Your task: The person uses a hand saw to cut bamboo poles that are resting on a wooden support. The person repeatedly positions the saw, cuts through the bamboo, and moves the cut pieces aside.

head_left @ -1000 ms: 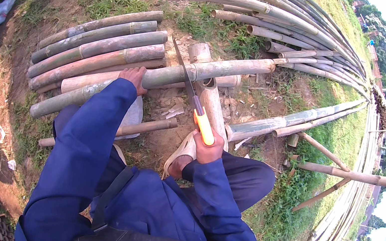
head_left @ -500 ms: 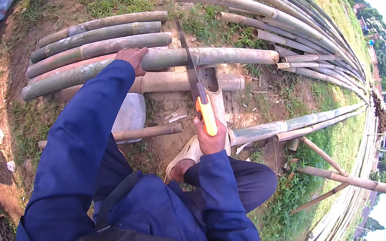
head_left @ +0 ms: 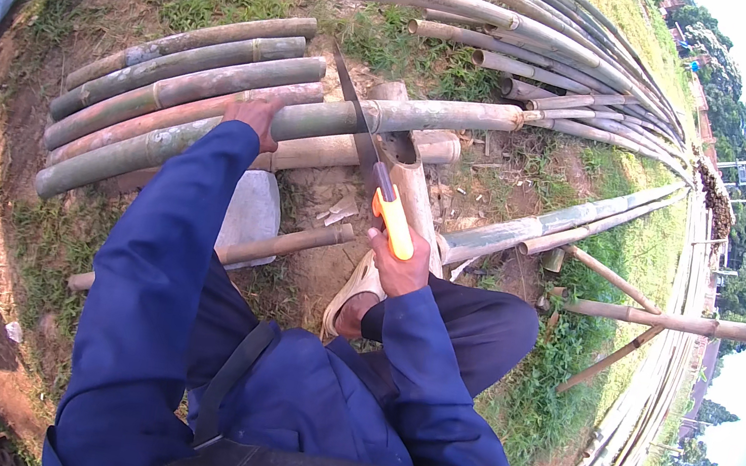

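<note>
A long bamboo pole (head_left: pixel 455 115) lies crosswise in front of me. On its left part my left hand (head_left: pixel 254 120) is closed around the pole, with some fingers hidden. My right hand (head_left: pixel 402 262) grips the yellow-orange handle of a hand saw (head_left: pixel 370 150), whose blade lies across the pole, tip pointing away from me. Below the pole are a thick pale bamboo length (head_left: pixel 327 155) and another bamboo piece (head_left: pixel 414 191) with a notched open end, running toward my foot. How deep the blade sits is unclear.
Several short bamboo lengths (head_left: pixel 196 59) lie side by side at the left. Long poles (head_left: pixel 522 32) are piled far right. A whitish sack-like object (head_left: pixel 252 209) and a thin bamboo piece (head_left: pixel 289 241) lie near my knees. My foot wears a cream clog (head_left: pixel 363 280). A bamboo frame (head_left: pixel 671 320) stands right.
The saw blade has moved slightly toward me across the pole. My left hand keeps its grip, and the whole view has shifted a little.
</note>
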Available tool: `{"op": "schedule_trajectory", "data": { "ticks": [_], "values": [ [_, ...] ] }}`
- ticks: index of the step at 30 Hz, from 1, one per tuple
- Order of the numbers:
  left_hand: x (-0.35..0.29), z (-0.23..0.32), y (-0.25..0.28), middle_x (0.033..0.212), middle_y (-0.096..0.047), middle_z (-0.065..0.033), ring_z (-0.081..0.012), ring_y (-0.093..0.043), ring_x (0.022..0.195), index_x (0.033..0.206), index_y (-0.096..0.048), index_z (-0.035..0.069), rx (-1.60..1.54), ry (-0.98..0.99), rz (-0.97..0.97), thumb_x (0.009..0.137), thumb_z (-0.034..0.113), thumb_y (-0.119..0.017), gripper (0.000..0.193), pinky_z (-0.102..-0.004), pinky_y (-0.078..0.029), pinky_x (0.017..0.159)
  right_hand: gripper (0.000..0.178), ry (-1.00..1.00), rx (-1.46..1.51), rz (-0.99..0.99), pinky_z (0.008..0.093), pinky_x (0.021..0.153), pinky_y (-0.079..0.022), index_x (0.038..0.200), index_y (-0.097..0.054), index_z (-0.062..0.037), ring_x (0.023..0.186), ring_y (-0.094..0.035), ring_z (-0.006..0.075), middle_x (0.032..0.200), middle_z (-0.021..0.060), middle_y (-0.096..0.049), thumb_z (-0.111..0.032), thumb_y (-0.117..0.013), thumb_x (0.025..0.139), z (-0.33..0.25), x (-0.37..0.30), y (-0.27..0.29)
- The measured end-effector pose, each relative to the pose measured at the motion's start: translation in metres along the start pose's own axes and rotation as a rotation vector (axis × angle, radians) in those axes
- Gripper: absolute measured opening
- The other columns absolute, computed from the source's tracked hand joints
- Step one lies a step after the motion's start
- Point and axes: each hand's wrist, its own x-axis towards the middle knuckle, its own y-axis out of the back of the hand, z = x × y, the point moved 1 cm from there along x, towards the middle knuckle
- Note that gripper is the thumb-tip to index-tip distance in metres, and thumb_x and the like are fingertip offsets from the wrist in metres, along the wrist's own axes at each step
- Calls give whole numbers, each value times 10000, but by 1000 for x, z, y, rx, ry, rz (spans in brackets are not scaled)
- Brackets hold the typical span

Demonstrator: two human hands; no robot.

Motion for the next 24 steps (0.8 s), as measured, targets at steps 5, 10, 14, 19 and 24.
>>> {"op": "schedule_trajectory", "data": {
  "ticks": [5,10,14,19,24],
  "values": [
    [-30,3,-13,1134,-725,-154,-350,-698,1088,1287,-569,141,59,-43,-56,651,402,-898,762,-483,-543,921,253,-138,32,-25,260,603,-463,1100,-716,32,673,-568,54,752,-10,-624,-73,-761,875,20,-26,10],
    [-28,0,-36,1145,-725,-139,-345,-687,1120,1262,-546,140,53,-47,-34,635,374,-921,767,-486,-528,937,229,-133,-122,-18,307,597,-493,1047,-736,-4,618,-593,103,713,5,-645,-135,-781,865,54,-28,1],
    [-27,-2,-46,1155,-720,-147,-342,-681,1137,1279,-534,144,35,-33,-44,635,367,-925,786,-499,-513,956,186,-166,-106,-77,313,572,-500,903,-688,-17,578,-604,120,670,29,-641,-176,-780,875,55,-29,-3],
    [-30,15,-33,1198,-706,-145,-361,-671,1153,1294,-530,151,70,-40,-58,643,378,-921,792,-513,-497,984,186,-83,-82,-36,287,497,-463,772,-627,-35,494,-561,105,592,20,-599,-80,-730,920,60,-34,6],
    [-32,2,-33,1221,-697,-141,-367,-659,1173,1302,-529,159,77,-45,0,648,372,-916,790,-522,-495,992,189,-133,-61,-66,315,566,-496,906,-680,-1,573,-593,111,674,35,-630,-160,-776,874,49,-38,-2]
  ]
}}
